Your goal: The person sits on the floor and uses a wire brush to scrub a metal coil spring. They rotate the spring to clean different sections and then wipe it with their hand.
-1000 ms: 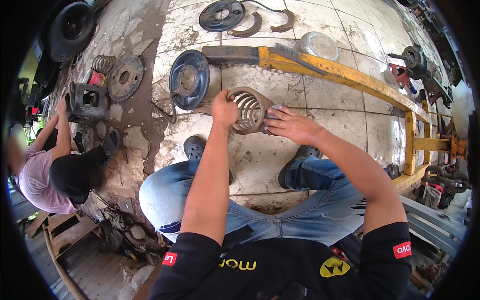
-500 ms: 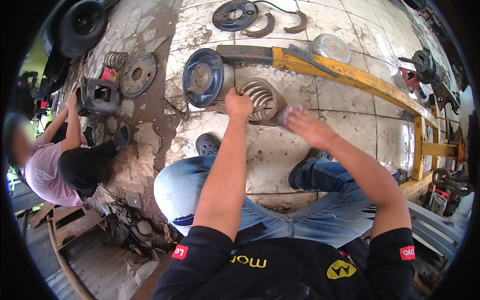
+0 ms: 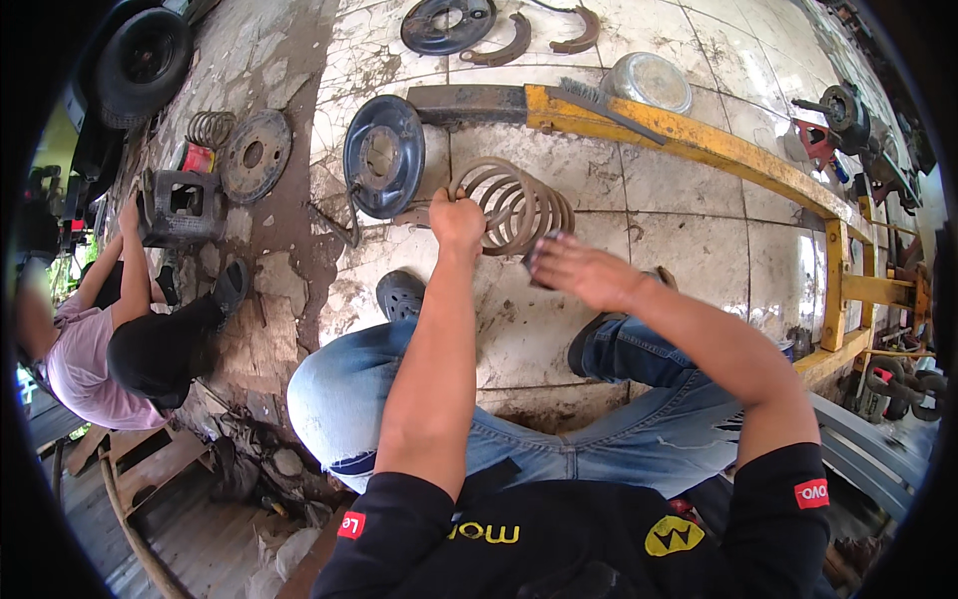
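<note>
A rusty brown coil spring (image 3: pixel 552 205) is tilted above the tiles between my feet. My left hand (image 3: pixel 457 222) is closed on the end of its wire at the spring's left side. My right hand (image 3: pixel 591 272) is at the spring's lower right, its fingers bent over a small dark sheet (image 3: pixel 537 268) like sandpaper, close against the coils. Slight blur hides whether the sheet touches the wire. Just left of the spring, a black brake backing plate (image 3: pixel 383 157) leans by the end of a steel beam.
A yellow steel frame (image 3: pixel 689 128) runs to the right, with a wire brush (image 3: pixel 611 110) on it. Behind are a round translucent container (image 3: pixel 651 84), brake shoes (image 3: pixel 501 45) and another backing plate (image 3: pixel 448 22). At left a seated person holds a grey metal block (image 3: pixel 183 208).
My right hand has moved down and inward along the spring with the dark sheet. The spring has turned in my left hand, showing its coils more from the side. The view has shifted slightly.
</note>
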Motion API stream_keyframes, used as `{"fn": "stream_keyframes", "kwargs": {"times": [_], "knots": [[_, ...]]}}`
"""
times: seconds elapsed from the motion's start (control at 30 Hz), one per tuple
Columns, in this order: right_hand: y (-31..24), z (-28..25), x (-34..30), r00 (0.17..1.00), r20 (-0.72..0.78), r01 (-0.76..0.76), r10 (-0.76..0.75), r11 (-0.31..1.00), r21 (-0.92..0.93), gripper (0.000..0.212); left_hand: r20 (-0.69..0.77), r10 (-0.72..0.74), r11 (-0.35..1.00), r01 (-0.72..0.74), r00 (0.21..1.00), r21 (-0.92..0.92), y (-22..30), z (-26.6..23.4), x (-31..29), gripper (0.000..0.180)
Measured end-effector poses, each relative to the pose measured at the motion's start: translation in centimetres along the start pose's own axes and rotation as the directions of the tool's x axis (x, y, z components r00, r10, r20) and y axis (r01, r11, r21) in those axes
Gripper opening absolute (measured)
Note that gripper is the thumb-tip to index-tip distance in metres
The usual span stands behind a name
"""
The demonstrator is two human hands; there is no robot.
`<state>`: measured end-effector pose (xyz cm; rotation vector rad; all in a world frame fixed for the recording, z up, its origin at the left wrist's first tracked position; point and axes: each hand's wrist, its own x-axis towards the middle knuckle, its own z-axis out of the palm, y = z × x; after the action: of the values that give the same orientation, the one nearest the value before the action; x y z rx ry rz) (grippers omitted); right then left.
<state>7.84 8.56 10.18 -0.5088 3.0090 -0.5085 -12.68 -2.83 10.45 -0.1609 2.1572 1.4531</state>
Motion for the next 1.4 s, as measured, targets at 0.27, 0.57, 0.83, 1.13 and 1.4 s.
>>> {"fn": "stream_keyframes", "kwargs": {"times": [0.27, 0.57, 0.83, 1.13, 1.4], "knots": [[4.6, -3.3, -2.0, 0.932, -0.138, -0.339, 0.334, 0.941, -0.014, 0.063, 0.053, -0.021, 0.991, 0.028, 0.998, -0.134, 2.7, 0.2, -0.8, 0.013], [5.2, 1.2, 4.3, 0.832, -0.311, -0.496, 0.460, 0.867, -0.043, 0.048, 0.023, 0.197, 0.862, -0.184, 0.980, 0.472, 1.4, -0.4, 0.6, 0.042], [-0.5, 4.5, 3.9, 0.941, -0.337, -0.018, -0.020, 0.994, -0.109, 0.040, 0.138, 0.148, 0.785, -0.201, 0.979, 0.586, 1.7, -2.0, 1.8, 0.058], [-3.2, 6.9, 5.5, 0.983, -0.148, -0.099, 0.108, 0.993, 0.069, 0.041, 0.208, 0.113, 0.829, -0.208, 0.972, 0.520, 2.9, -2.0, 1.1, 0.065], [2.2, -0.2, -2.1, 0.963, 0.051, -0.258, 0.266, 0.959, -0.121, 0.042, 0.283, 0.014, 0.836, -0.167, 0.959, 0.523, 3.1, -1.7, -0.6, 0.076]]}}
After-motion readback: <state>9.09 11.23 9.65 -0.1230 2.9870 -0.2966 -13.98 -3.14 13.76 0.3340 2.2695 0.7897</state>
